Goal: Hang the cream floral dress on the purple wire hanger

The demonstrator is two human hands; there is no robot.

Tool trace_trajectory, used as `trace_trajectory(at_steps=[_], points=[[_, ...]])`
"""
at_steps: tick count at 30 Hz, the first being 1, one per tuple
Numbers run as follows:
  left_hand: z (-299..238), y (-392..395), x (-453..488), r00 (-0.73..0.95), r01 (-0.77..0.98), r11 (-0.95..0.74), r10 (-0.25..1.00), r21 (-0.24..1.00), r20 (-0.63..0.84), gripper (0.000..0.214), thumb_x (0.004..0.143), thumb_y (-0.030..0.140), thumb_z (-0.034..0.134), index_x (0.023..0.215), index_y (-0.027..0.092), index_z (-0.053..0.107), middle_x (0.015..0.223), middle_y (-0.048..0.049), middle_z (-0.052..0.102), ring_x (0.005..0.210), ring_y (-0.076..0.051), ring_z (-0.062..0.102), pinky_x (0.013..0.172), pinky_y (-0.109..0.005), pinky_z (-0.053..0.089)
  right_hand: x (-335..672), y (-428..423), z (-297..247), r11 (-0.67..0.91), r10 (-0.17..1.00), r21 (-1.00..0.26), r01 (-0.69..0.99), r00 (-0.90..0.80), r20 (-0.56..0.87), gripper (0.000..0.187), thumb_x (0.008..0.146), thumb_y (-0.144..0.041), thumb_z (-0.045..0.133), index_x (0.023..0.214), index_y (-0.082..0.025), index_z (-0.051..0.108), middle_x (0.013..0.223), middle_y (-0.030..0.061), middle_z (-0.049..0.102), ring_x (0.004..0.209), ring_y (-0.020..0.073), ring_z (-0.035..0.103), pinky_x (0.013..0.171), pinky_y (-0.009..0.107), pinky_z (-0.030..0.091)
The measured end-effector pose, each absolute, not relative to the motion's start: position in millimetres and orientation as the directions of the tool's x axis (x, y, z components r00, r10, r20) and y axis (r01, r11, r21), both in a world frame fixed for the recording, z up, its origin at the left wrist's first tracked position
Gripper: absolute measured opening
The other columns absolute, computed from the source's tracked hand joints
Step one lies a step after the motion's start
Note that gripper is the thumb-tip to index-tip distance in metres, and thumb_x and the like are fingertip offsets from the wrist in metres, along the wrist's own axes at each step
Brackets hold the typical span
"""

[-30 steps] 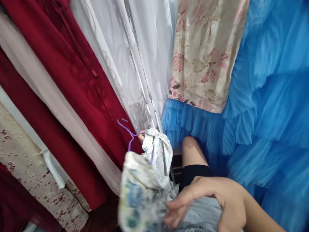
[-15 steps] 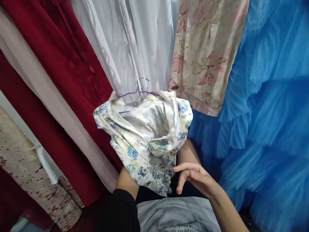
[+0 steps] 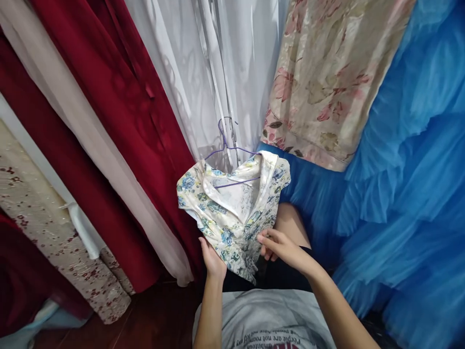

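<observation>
A floral blouse [image 3: 221,213], white with blue and yellow flowers, faces me on a thin purple hanger [image 3: 227,148]. Its neckline gapes and shows the pale inside and the hanger's lower bar. My left hand [image 3: 214,259] lies against the blouse's lower left side, thumb stretched out and apart, the other fingers hidden behind the fabric. At the lower right edge, my right hand [image 3: 279,247] has its fingers curled and the thumb and forefinger closed at the cloth. The lower part of the blouse is bunched above my lap.
Behind the blouse hang white drapes [image 3: 243,72]. Dark red cloth [image 3: 138,121] and a pale pink strip [image 3: 119,179] hang to the left, with a sequined beige fabric [image 3: 72,261]. At right are a pink-flowered beige cloth [image 3: 327,97] and ruffled blue tulle [image 3: 410,194].
My left hand has come out from behind the blouse to its left side. My right hand has moved up to its edge. The blouse stands straighter, its neckline less folded.
</observation>
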State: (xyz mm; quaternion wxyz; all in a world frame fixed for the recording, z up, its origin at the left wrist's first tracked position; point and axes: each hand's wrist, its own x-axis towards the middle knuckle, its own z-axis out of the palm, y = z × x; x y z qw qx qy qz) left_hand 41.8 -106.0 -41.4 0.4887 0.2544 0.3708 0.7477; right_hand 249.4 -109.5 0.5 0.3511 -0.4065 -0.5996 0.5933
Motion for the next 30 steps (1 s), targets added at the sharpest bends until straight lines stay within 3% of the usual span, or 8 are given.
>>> trace_trajectory(at_steps=[5, 10, 14, 17, 20, 24, 28, 30], points=[[-43, -110, 60, -0.431, -0.340, -0.284, 0.894, 0.897, 0.119, 0.060, 0.071, 0.028, 0.082, 0.128, 0.025, 0.064, 0.122, -0.0084, 0.072, 0.122, -0.028, 0.065, 0.106, -0.038, 0.050, 195, -68, -10, 0.136, 0.959, -0.966, 0.222, -0.274, 0.072, 0.027, 0.090, -0.036, 0.059, 0.070, -0.021, 0.049, 0.055, -0.0013, 0.059, 0.052, 0.0139, 0.055, 0.054, 0.026, 0.039], [-53, -112, 50, -0.560, -0.199, -0.333, 0.811, 0.922, 0.172, 0.050, 0.078, 0.031, 0.076, 0.124, 0.022, 0.059, 0.124, -0.0113, 0.068, 0.121, -0.028, 0.064, 0.104, -0.039, 0.050, 193, -70, -22, 0.164, 0.969, -0.979, 0.124, -0.206, 0.136, 0.029, 0.085, -0.037, 0.058, 0.062, -0.021, 0.048, 0.049, -0.0026, 0.054, 0.047, 0.0119, 0.047, 0.054, 0.025, 0.036], [-61, -114, 40, -0.699, 0.199, -0.392, 0.586, 0.898, 0.410, 0.042, 0.084, 0.034, 0.070, 0.121, 0.023, 0.053, 0.126, -0.0119, 0.060, 0.116, -0.026, 0.061, 0.100, -0.038, 0.048, 208, -80, -20, 0.031, 0.983, -0.999, -0.024, -0.179, 0.035, 0.031, 0.078, -0.039, 0.061, 0.056, -0.020, 0.051, 0.045, -0.0030, 0.049, 0.041, 0.0086, 0.034, 0.046, 0.025, 0.024], [-60, -116, 57, -0.407, 0.333, -0.382, 0.766, 0.862, 0.497, 0.023, 0.088, 0.029, 0.063, 0.110, 0.022, 0.057, 0.112, -0.0096, 0.064, 0.104, -0.024, 0.063, 0.094, -0.036, 0.049, 208, -86, -15, -0.027, 0.975, -0.999, -0.044, -0.221, -0.017, 0.029, 0.075, -0.037, 0.063, 0.055, -0.019, 0.053, 0.044, -0.0024, 0.049, 0.040, 0.0077, 0.032, 0.044, 0.025, 0.019], [-60, -118, 81, -0.104, 0.328, -0.369, 0.901, 0.869, 0.422, 0.010, 0.092, 0.025, 0.055, 0.100, 0.022, 0.058, 0.097, -0.0079, 0.067, 0.093, -0.023, 0.065, 0.086, -0.034, 0.051, 205, -91, -11, -0.010, 0.958, -0.999, -0.051, -0.286, 0.005, 0.029, 0.076, -0.033, 0.062, 0.053, -0.019, 0.052, 0.041, -0.0031, 0.047, 0.040, 0.0074, 0.032, 0.045, 0.025, 0.020], [-65, -120, 90, -0.022, 0.427, -0.362, 0.912, 0.829, 0.410, 0.013, 0.098, 0.028, 0.046, 0.099, 0.023, 0.058, 0.090, -0.0080, 0.066, 0.086, -0.023, 0.065, 0.079, -0.034, 0.049, 206, -78, 16, 0.067, 0.960, -0.994, -0.084, -0.265, 0.087, 0.028, 0.076, -0.030, 0.062, 0.052, -0.018, 0.054, 0.042, -0.0040, 0.045, 0.041, 0.0066, 0.031, 0.045, 0.024, 0.021], [-63, -118, 83, 0.103, 0.595, -0.384, 0.908, 0.706, 0.407, 0.016, 0.098, 0.024, 0.043, 0.091, 0.023, 0.058, 0.087, -0.0073, 0.065, 0.082, -0.023, 0.063, 0.075, -0.031, 0.046, 205, -32, 93, 0.224, 0.947, -0.951, -0.213, -0.185, 0.264, 0.029, 0.073, -0.027, 0.066, 0.049, -0.018, 0.052, 0.041, -0.0060, 0.039, 0.040, 0.0057, 0.030, 0.043, 0.023, 0.021], [-61, -114, 79, 0.150, 0.657, -0.382, 0.911, 0.650, 0.385, 0.017, 0.097, 0.022, 0.044, 0.094, 0.023, 0.061, 0.087, -0.0072, 0.065, 0.082, -0.022, 0.063, 0.074, -0.030, 0.045, 200, -8, 138, 0.250, 0.944, -0.945, -0.212, -0.166, 0.287, 0.019, 0.072, -0.021, 0.065, 0.055, -0.014, 0.059, 0.043, -0.0063, 0.040, 0.039, 0.0046, 0.028, 0.042, 0.023, 0.016]])
